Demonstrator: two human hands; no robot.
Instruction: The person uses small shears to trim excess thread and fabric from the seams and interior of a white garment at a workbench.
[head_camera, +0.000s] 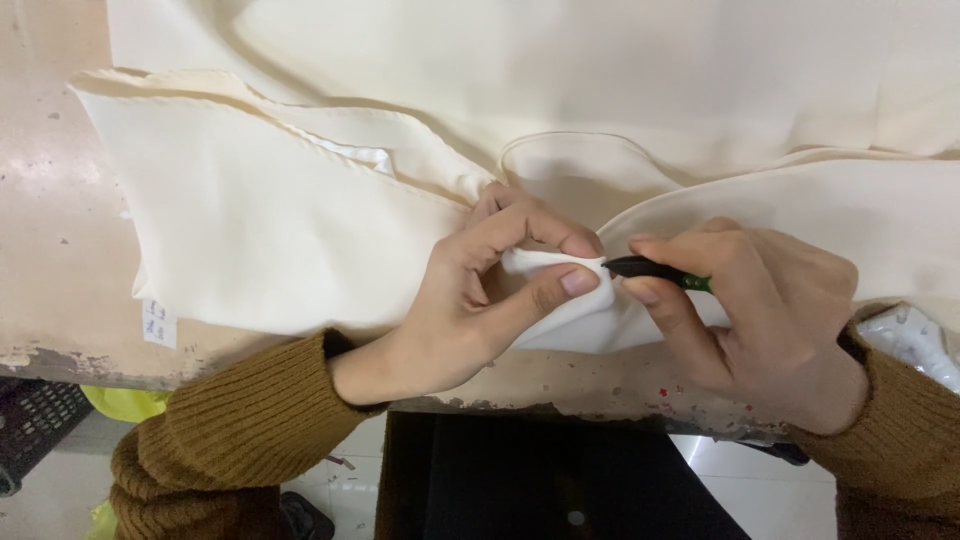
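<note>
Cream fabric (300, 230) lies in folded layers across the worn desk (50, 300), its near fold overhanging the front edge. One small white paper tag (154, 324) sits at the fabric's lower left corner. One black crate (35, 425) and one yellow bag (125, 403) rest on the floor below. Two hands work at the middle fold: the left hand (480, 300) pinches a fabric corner between thumb and forefinger; the right hand (760, 310) is closed around one dark, green-handled tool (660, 270), tip touching that corner.
</note>
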